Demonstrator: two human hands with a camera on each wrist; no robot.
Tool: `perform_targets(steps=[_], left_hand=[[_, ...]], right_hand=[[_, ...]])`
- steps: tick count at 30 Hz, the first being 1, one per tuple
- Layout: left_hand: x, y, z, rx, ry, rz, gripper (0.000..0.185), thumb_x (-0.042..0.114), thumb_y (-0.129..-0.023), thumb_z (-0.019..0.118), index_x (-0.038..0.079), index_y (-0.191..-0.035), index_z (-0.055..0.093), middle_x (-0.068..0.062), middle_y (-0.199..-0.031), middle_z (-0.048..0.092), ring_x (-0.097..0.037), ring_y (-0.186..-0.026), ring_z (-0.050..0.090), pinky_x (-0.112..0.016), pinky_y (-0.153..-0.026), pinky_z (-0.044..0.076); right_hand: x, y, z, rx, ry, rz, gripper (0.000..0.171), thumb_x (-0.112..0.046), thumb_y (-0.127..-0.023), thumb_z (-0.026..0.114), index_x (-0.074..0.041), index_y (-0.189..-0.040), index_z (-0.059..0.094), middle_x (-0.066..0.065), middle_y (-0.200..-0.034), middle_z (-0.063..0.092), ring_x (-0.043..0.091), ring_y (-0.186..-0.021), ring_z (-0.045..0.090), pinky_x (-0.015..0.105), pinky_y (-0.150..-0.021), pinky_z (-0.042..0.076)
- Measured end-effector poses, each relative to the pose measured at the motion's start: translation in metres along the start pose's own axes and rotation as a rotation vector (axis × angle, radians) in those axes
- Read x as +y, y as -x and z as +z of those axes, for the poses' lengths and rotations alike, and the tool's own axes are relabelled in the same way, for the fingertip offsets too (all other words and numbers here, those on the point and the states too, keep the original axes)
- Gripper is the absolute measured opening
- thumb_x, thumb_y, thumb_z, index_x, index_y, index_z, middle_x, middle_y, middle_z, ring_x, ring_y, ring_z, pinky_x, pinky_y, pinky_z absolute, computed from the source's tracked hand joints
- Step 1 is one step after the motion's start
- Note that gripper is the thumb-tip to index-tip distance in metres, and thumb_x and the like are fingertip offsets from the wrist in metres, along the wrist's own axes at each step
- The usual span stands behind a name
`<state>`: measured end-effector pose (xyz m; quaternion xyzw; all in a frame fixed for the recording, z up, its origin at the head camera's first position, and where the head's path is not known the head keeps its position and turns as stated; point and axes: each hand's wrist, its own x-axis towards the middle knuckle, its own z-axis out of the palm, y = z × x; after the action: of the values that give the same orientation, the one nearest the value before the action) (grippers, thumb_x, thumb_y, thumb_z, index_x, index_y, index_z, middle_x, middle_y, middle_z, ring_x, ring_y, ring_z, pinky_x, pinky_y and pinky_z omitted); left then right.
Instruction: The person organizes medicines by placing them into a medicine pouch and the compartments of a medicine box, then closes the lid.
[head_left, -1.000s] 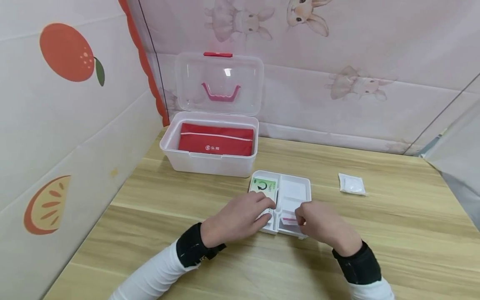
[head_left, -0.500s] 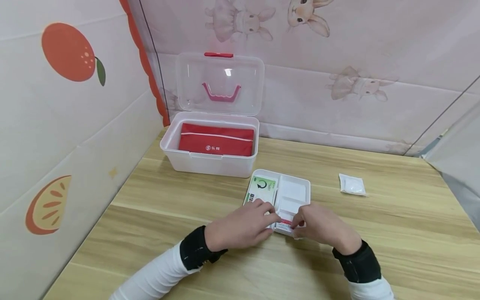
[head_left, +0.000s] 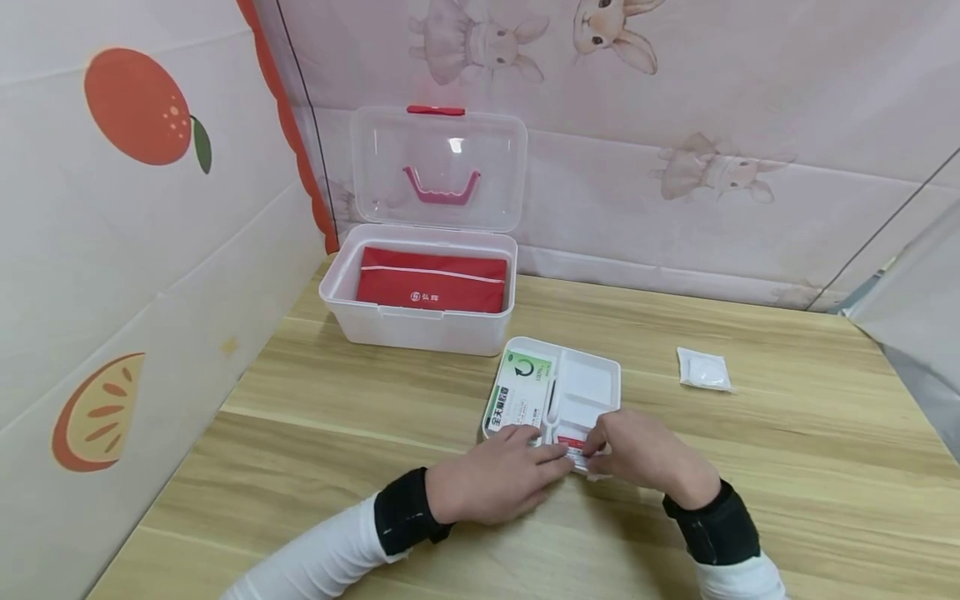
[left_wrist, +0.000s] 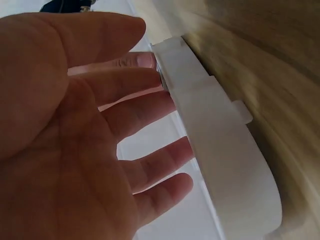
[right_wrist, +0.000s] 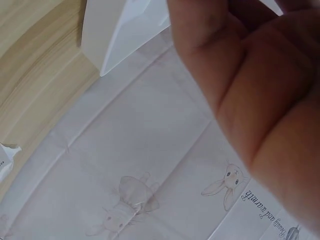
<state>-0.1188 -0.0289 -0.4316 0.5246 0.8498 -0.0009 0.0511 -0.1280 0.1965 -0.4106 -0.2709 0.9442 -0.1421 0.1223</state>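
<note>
Left hand (head_left: 501,477) slid rightward along the tray (head_left: 591,373), grip apart; right grip (head_left: 651,454) unclear.

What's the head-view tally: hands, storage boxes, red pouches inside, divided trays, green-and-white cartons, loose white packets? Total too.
Hands: 2 (left hand, right hand)
Storage box: 1
Red pouch: 1
Divided tray: 1
Green-and-white carton: 1
White packet: 1
Total: 7

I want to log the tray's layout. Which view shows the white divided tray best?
The head view: it shows the white divided tray from above with most of its layout, near end partly covered. The left wrist view shows mainly an outer wall past the left hand; the right wrist view shows only a cropped corner.
</note>
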Motion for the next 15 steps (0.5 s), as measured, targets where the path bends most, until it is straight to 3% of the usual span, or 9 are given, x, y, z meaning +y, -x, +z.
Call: perform_targets(steps=[6, 15], left_hand=[[0.0028, -0.0033, 0.0053, 0.028, -0.023, -0.01, 0.046, 0.033, -0.104, 0.051, 0.02, -0.148, 0.047, 0.004, -0.149, 0.049, -0.027, -0.135, 0.044, -0.043, -0.11, 0.037], [0.0068, -0.0065, 0.0091, 0.045, -0.055, -0.05, 0.044, 0.03, -0.105, 0.047, 0.017, -0.146, 0.048, 0.002, -0.142, 0.056, -0.026, -0.136, 0.044, -0.042, -0.11, 0.037]], right_hand=[[-0.0013, -0.0009, 0.0017, 0.0, -0.005, 0.04, 0.008, -0.007, -0.081, 0.08, -0.015, -0.078, 0.078, -0.009, -0.074, 0.063, 0.007, -0.064, 0.049, 0.025, -0.06, 0.043], [0.0002, -0.0044, 0.0067, -0.01, -0.003, 0.0, 0.012, -0.005, -0.083, 0.077, -0.015, -0.076, 0.074, -0.009, -0.071, 0.062, 0.005, -0.062, 0.047, 0.024, -0.058, 0.042]])
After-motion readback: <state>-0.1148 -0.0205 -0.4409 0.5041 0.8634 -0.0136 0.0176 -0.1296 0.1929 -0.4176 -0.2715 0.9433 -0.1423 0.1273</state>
